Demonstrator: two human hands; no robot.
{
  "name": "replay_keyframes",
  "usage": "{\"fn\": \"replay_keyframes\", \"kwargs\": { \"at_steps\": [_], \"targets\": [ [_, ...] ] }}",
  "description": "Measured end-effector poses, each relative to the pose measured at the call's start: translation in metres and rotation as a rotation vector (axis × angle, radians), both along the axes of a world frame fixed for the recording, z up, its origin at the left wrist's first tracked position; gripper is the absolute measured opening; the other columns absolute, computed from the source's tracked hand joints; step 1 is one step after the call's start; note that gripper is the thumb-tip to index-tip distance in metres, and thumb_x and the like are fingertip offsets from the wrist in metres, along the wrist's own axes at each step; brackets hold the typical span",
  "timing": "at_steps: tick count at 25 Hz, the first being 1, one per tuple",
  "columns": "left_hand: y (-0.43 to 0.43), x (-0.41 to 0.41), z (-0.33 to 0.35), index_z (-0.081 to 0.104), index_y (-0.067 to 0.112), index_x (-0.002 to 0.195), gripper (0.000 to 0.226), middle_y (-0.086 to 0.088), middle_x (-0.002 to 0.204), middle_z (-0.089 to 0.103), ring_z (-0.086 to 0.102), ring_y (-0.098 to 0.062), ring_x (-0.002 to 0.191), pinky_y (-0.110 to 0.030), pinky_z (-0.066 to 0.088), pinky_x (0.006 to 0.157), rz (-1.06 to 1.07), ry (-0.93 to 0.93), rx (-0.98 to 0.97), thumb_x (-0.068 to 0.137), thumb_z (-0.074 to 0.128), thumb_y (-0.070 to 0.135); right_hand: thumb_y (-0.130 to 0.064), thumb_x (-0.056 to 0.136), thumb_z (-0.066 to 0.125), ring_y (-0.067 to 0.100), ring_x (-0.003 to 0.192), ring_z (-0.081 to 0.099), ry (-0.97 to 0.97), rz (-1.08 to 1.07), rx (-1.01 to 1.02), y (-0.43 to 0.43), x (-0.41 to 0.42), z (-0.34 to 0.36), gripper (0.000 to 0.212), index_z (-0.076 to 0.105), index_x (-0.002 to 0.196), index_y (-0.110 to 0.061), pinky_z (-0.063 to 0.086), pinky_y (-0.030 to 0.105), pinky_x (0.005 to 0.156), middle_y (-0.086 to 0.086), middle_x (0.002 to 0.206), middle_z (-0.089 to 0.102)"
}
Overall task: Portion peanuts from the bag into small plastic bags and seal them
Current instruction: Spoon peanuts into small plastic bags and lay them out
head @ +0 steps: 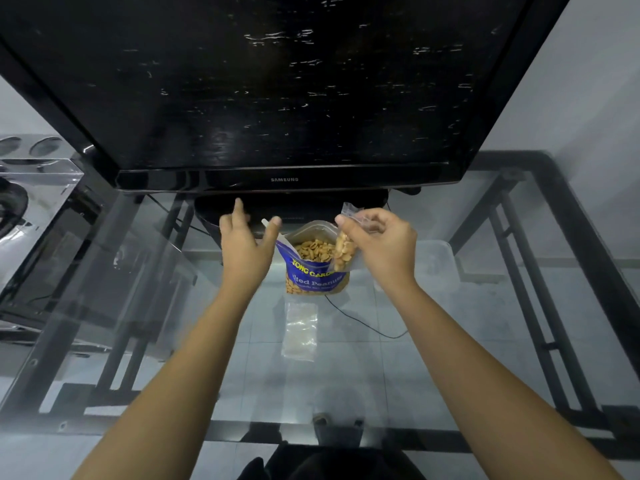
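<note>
Looks like home living room. Large black Samsung television (277, 84) standing on glass-topped counter (398, 386) with black metal frame. Pale tiled floor (346, 348) visible through glass, black cable (367, 325) trailing across it. Plain light wall (588, 81) behind.

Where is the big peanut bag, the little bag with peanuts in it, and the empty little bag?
Big peanut bag (317, 273): head view, on its blue front label.
Little bag with peanuts (344, 252): head view, on the peanuts inside it.
Empty little bag (300, 330): head view, on its clear middle.
</note>
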State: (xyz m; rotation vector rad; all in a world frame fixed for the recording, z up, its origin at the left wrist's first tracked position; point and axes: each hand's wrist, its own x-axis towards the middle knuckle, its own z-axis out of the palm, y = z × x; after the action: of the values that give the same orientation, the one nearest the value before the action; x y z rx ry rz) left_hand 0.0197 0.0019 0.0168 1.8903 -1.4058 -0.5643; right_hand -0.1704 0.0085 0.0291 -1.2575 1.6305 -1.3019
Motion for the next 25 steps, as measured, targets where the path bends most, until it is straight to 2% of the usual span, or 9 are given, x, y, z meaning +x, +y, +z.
{"fn": "replay_keyframes", "kwargs": {
  "at_steps": [2,5,7,10,14,18,20,22,25],
  "targets": [
    [0.022,-0.024,0.012,0.047,0.014,0.132,0.048,0.0,0.107,0.056,0.057,-0.006,0.087,-0.022,0.049,0.078,-0.163,0.062,-0.111,0.088,0.06,0.028,-0.039,0.069,0.079,-0.001,0.063,0.062,-0.021,-0.004,-0.01,0.002,-0.003,0.001,0.02,0.064,0.073,-0.025,0.048,0.013,0.055,-0.011,0.066,0.065],
    [0.044,-0.067,0.013,0.062,0.014,0.111,0.031,0.007,0.086,0.067,0.063,0.005,0.074,-0.016,0.054,0.073,-0.39,0.427,0.105,0.081,0.069,0.018,-0.039,0.068,0.08,0.005,0.068,0.066,-0.106,0.011,0.014,0.008,-0.014,0.001,0.021,0.064,0.072,-0.027,0.053,0.02,0.06,-0.006,0.069,0.067],
    [0.047,-0.089,0.003,0.068,0.013,0.098,0.017,0.004,0.079,0.07,0.065,-0.001,0.072,-0.021,0.054,0.073,-0.412,0.586,0.18,0.081,0.07,0.015,-0.041,0.068,0.079,0.011,0.075,0.069,-0.155,0.032,0.077,0.015,-0.034,-0.003,0.024,0.064,0.079,-0.026,0.057,0.027,0.067,-0.003,0.077,0.069],
    [0.05,-0.116,-0.017,0.069,0.013,0.087,0.004,0.002,0.072,0.069,0.064,-0.007,0.071,-0.023,0.054,0.071,-0.422,0.689,0.261,0.084,0.066,0.013,-0.033,0.081,0.068,0.013,0.084,0.069,-0.274,0.127,0.185,0.031,-0.08,-0.013,0.019,0.065,0.096,-0.021,0.057,0.032,0.078,0.001,0.092,0.069],
    [0.068,-0.165,-0.052,0.068,0.011,0.086,0.008,0.004,0.071,0.067,0.063,-0.003,0.066,-0.014,0.05,0.063,-0.472,0.796,0.539,0.088,0.06,0.012,-0.019,0.083,0.067,0.006,0.076,0.068,-0.217,0.064,0.262,0.064,-0.144,-0.045,0.012,0.068,0.096,-0.017,0.055,0.02,0.068,0.002,0.087,0.069],
    [0.091,-0.205,-0.099,0.07,0.011,0.088,0.007,-0.002,0.079,0.068,0.063,-0.006,0.068,-0.014,0.052,0.062,-0.433,0.74,0.736,0.085,0.066,0.014,-0.018,0.081,0.07,0.013,0.077,0.067,0.02,-0.094,0.386,0.088,-0.18,-0.102,0.013,0.073,0.094,-0.017,0.057,0.025,0.076,-0.002,0.084,0.071],
    [0.099,-0.219,-0.117,0.066,0.009,0.083,0.003,-0.01,0.08,0.066,0.062,-0.011,0.062,-0.02,0.057,0.063,-0.35,0.62,0.722,0.081,0.068,0.007,-0.017,0.08,0.072,0.01,0.076,0.064,0.135,-0.136,0.429,0.092,-0.189,-0.128,0.015,0.073,0.094,-0.013,0.054,0.02,0.075,0.002,0.087,0.072],
    [0.101,-0.227,-0.129,0.058,0.011,0.072,0.015,-0.011,0.073,0.064,0.061,-0.012,0.056,-0.026,0.058,0.066,-0.304,0.464,0.68,0.08,0.068,0.004,-0.017,0.079,0.072,0.008,0.074,0.061,0.237,-0.146,0.459,0.092,-0.191,-0.145,0.016,0.073,0.094,-0.012,0.046,0.009,0.069,0.004,0.088,0.072],
    [0.102,-0.232,-0.138,0.053,0.012,0.067,0.021,-0.005,0.063,0.063,0.059,-0.008,0.05,-0.022,0.055,0.059,-0.344,0.3,0.626,0.08,0.069,0.011,-0.018,0.08,0.071,0.011,0.076,0.062,0.318,-0.108,0.497,0.088,-0.188,-0.159,0.016,0.072,0.095,-0.012,0.046,0.017,0.074,0.006,0.088,0.072]
  ]
}}
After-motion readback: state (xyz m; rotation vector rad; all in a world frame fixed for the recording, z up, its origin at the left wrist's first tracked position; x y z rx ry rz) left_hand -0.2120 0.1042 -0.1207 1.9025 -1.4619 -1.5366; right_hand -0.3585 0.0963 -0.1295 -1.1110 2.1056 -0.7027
